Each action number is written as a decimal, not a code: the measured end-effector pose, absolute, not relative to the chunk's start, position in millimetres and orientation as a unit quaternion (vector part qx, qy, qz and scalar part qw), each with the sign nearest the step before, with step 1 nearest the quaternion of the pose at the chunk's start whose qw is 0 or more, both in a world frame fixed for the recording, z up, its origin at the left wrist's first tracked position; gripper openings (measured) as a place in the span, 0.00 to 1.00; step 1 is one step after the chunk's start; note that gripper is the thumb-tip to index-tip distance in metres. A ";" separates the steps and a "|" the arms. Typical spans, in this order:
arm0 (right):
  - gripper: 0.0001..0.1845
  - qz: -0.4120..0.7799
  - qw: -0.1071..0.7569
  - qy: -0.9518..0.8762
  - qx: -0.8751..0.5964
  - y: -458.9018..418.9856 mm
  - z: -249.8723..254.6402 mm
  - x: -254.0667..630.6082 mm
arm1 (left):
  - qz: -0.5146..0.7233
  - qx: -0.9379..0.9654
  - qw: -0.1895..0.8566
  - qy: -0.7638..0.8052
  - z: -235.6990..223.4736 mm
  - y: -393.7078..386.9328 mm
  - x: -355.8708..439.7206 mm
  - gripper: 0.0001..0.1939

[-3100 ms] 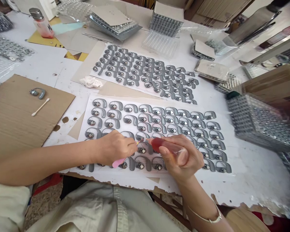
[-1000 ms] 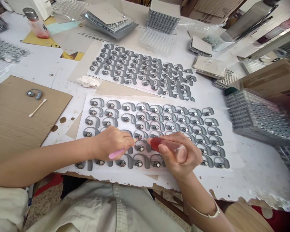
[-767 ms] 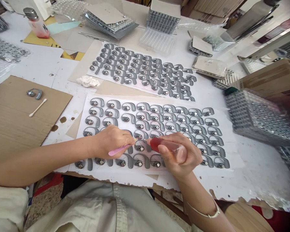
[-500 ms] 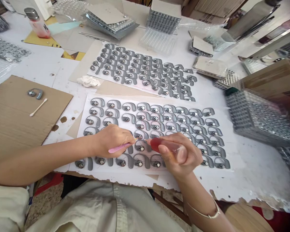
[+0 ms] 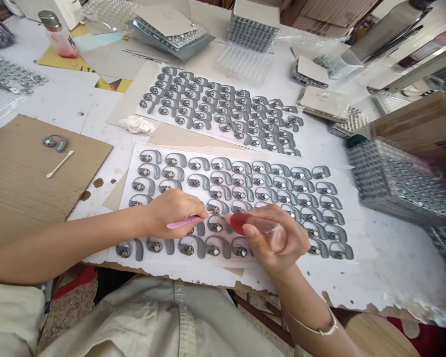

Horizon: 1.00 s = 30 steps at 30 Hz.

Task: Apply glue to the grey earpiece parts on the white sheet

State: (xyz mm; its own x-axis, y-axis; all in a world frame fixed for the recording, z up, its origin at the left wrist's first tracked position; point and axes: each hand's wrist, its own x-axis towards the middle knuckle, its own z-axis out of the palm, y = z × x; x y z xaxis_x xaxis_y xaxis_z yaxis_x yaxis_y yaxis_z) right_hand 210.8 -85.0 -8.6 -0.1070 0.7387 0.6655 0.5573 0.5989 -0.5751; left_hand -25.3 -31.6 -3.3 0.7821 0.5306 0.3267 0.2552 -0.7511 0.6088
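Rows of grey ear-hook earphone parts with round metallic centres and fine wires lie on a white sheet (image 5: 282, 263). My left hand (image 5: 176, 213) is closed on a slim pink-handled tool (image 5: 184, 222), its yellowish tip by one earphone part (image 5: 216, 207) near the middle. The exact kind of tool is hidden by my fingers. My right hand (image 5: 282, 238) is wrapped round a clear squeeze bottle (image 5: 254, 227) with red liquid. The bottle lies tilted, its thin nozzle pointing left at the same part, close to the pink tool's tip. Whether the tips touch it is too small to tell.
Behind is a second sheet of earphone parts (image 5: 223, 106). To the left, a cardboard piece (image 5: 29, 183) bears a cotton swab (image 5: 60, 164) and one earphone part. A crumpled tissue (image 5: 137, 124), a metal-capped bottle (image 5: 59, 37) and stacked plastic trays (image 5: 405, 183) stand around.
The pink handle in my left hand has swung up to a flatter angle. Both hands stay at nearly the same part, and the right hand with the bottle has hardly moved.
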 end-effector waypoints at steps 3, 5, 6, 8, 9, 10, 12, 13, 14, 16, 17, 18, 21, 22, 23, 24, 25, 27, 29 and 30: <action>0.12 0.084 0.504 -0.741 -0.437 -84.6 -8.2 209.2 | 0.256 0.898 0.284 0.219 -4.1 -30.5 -25.5 0.08; 0.13 0.076 0.507 -0.742 -0.433 -84.1 -8.1 208.0 | 0.264 0.893 0.291 0.217 -5.0 -29.8 -25.6 0.07; 0.13 0.073 0.508 -0.742 -0.431 -83.9 -8.0 207.5 | 0.267 0.892 0.295 0.216 -5.4 -29.5 -25.7 0.07; 0.13 0.070 0.511 -0.744 -0.424 -83.6 -7.6 206.6 | 0.270 0.889 0.301 0.216 -5.9 -29.2 -25.8 0.07; 0.13 0.069 0.512 -0.745 -0.422 -83.6 -7.4 206.4 | 0.267 0.888 0.304 0.218 -6.1 -29.1 -25.9 0.07; 0.13 0.068 0.512 -0.746 -0.421 -83.6 -7.3 206.4 | 0.264 0.887 0.307 0.223 -6.2 -29.1 -26.0 0.07; 0.12 0.071 0.510 -0.745 -0.423 -83.8 -7.6 207.2 | 0.259 0.886 0.309 0.229 -6.3 -29.1 -26.1 0.07; 0.12 0.074 0.509 -0.744 -0.426 -84.0 -8.2 208.0 | 0.256 0.886 0.310 0.232 -6.3 -29.1 -26.2 0.07; 0.12 0.078 0.509 -0.742 -0.429 -84.1 -9.0 209.1 | 0.254 0.886 0.309 0.234 -6.4 -28.9 -26.3 0.07; 0.13 0.082 0.515 -0.738 -0.428 -84.4 -11.1 211.3 | 0.252 0.886 0.312 0.234 -6.6 -28.4 -26.5 0.07; 0.14 0.082 0.520 -0.736 -0.426 -84.5 -12.1 212.3 | 0.251 0.885 0.315 0.233 -6.7 -28.0 -26.7 0.07; 0.14 0.081 0.527 -0.733 -0.423 -84.5 -12.9 213.0 | 0.252 0.885 0.318 0.230 -6.9 -27.6 -26.9 0.07; 0.16 0.084 0.538 -0.728 -0.417 -84.3 -13.8 213.4 | 0.258 0.880 0.328 0.227 -7.4 -26.4 -27.3 0.07; 0.16 0.087 0.536 -0.730 -0.416 -84.1 -13.7 213.0 | 0.261 0.877 0.332 0.229 -7.6 -26.0 -27.3 0.07; 0.17 0.091 0.532 -0.732 -0.415 -83.8 -13.5 212.6 | 0.263 0.875 0.335 0.231 -7.7 -25.8 -27.3 0.07; 0.17 0.094 0.528 -0.735 -0.415 -83.6 -13.3 212.3 | 0.265 0.873 0.336 0.233 -7.8 -25.6 -27.2 0.06; 0.17 0.097 0.525 -0.737 -0.415 -83.4 -13.2 212.0 | 0.264 0.873 0.338 0.234 -7.8 -25.5 -27.1 0.06; 0.17 0.101 0.521 -0.737 -0.419 -83.1 -13.4 211.8 | 0.258 0.874 0.338 0.234 -7.8 -25.3 -26.7 0.06; 0.15 0.102 0.518 -0.735 -0.425 -83.1 -14.2 212.0 | 0.250 0.875 0.341 0.235 -7.9 -25.2 -26.4 0.07; 0.15 0.101 0.517 -0.735 -0.428 -83.1 -14.6 212.1 | 0.249 0.874 0.343 0.236 -7.9 -25.2 -26.2 0.07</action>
State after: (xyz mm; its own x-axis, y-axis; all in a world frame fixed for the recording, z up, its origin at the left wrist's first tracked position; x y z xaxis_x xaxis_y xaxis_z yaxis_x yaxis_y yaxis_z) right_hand 212.1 -83.1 -14.6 -0.0994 0.7330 0.6729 0.5243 0.6134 -0.5907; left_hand -26.2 -25.2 -7.9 0.7643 0.5837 0.2740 0.2418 -0.6534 0.7174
